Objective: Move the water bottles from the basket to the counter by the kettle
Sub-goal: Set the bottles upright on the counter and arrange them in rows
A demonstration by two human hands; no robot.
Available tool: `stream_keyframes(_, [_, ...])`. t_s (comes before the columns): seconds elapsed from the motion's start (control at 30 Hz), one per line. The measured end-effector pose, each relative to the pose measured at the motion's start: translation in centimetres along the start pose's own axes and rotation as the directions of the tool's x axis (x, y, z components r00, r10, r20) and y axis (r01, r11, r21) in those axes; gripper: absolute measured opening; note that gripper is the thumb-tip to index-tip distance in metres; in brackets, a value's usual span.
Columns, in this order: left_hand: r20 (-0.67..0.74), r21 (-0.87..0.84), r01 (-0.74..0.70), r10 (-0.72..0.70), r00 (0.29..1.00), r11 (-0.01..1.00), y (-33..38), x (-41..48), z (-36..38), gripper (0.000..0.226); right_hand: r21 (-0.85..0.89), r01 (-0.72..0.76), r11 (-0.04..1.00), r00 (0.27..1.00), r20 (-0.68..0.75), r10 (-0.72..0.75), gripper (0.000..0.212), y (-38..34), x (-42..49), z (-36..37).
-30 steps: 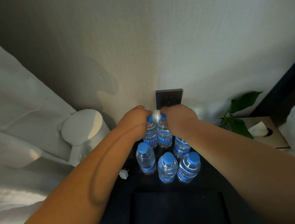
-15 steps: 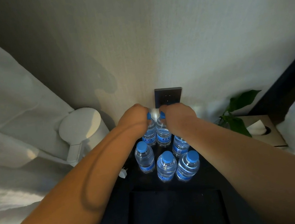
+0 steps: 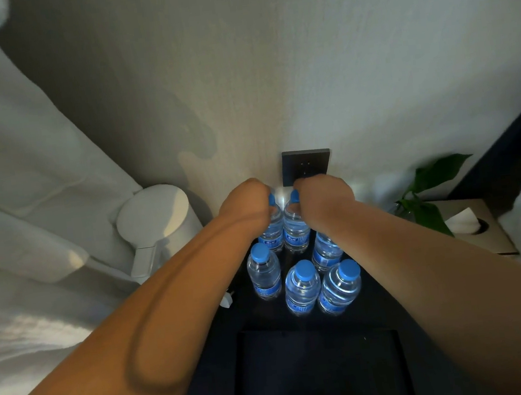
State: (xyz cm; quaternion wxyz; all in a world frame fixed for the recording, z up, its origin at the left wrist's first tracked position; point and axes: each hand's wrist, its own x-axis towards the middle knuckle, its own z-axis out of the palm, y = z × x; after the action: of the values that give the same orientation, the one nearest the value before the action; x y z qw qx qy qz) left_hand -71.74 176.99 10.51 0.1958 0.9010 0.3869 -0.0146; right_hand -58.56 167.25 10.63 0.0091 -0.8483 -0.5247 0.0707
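Observation:
Several small clear water bottles with blue caps stand on a dark counter (image 3: 377, 301) beside a white kettle (image 3: 157, 223). My left hand (image 3: 243, 202) grips the cap end of a back-row bottle (image 3: 272, 233). Right beside it, my right hand (image 3: 321, 194) grips the top of another back-row bottle (image 3: 296, 232); both bottles stand upright near the wall. In front stand a left bottle (image 3: 263, 272), a middle bottle (image 3: 301, 287), a right bottle (image 3: 340, 287) and one partly hidden under my right wrist (image 3: 325, 251). A dark basket (image 3: 319, 370) lies at the near edge.
A dark wall socket (image 3: 306, 165) sits just behind my hands. A white plug (image 3: 226, 300) lies by the kettle base. A green plant (image 3: 426, 196) and a tissue box (image 3: 475, 223) stand to the right. White bedding (image 3: 16, 194) fills the left.
Both hands stay closed on the tops of the two back bottles. The bottles have not visibly shifted on the counter.

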Motion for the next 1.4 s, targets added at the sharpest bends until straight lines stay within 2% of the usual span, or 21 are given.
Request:
stream_keyframes(0.13, [0.033,-0.021,0.018,-0.017,0.999,1.0,0.2,0.1,-0.2,0.022,-0.116,0.046,0.992,0.999,-0.013,-0.048,0.031,0.0,0.1,-0.2])
stream_keyframes(0.2, [0.039,-0.027,0.014,-0.013,0.999,1.0,0.2,0.2,-0.2,0.022,-0.11,0.092,0.99,0.996,0.013,-0.091,0.04,0.2,-0.2,-0.2])
stream_keyframes(0.33, [0.02,-0.023,0.006,-0.005,1.0,1.0,0.0,0.3,-0.2,0.024,-0.062,0.155,0.986,0.988,0.023,-0.154,0.041,0.6,-0.7,0.2])
stream_keyframes(0.47, [0.01,-0.023,-0.01,0.011,1.0,1.0,-0.1,0.4,-0.1,0.022,-0.028,0.125,0.992,0.992,0.024,-0.124,0.032,0.8,-0.3,0.2])
stream_keyframes(0.6, [-0.004,-0.017,-0.064,0.064,0.998,0.998,-0.4,0.4,-0.3,0.018,0.073,0.044,0.996,0.998,0.044,-0.048,0.034,0.5,0.2,0.2])
stream_keyframes(0.73, [-0.007,-0.006,-0.071,0.071,0.997,0.997,-0.5,0.5,-0.2,0.018,0.075,-0.001,0.997,1.0,0.019,-0.001,0.036,0.4,0.3,0.6])
stream_keyframes(0.93, [0.006,-0.006,-0.051,0.051,0.999,0.999,-0.4,0.4,0.0,0.02,-0.026,0.049,0.998,0.999,-0.021,-0.05,0.042,0.5,0.1,0.6])
stream_keyframes(1.07, [-0.009,-0.005,-0.043,0.043,0.999,0.999,-0.5,0.4,0.2,0.02,0.0,0.095,0.995,0.995,0.003,-0.095,0.039,0.8,-0.2,0.6])
stream_keyframes(1.27, [-0.003,-0.008,-0.036,0.036,0.999,0.999,-0.5,0.5,0.2,0.021,0.025,0.065,0.998,0.998,0.018,-0.065,0.037,0.4,-0.1,0.6])
stream_keyframes(1.4, [-0.007,-0.014,-0.048,0.048,0.999,0.999,-0.7,0.7,0.3,0.02,0.069,0.045,0.997,0.999,-0.005,-0.045,0.046,0.5,-0.4,1.0])
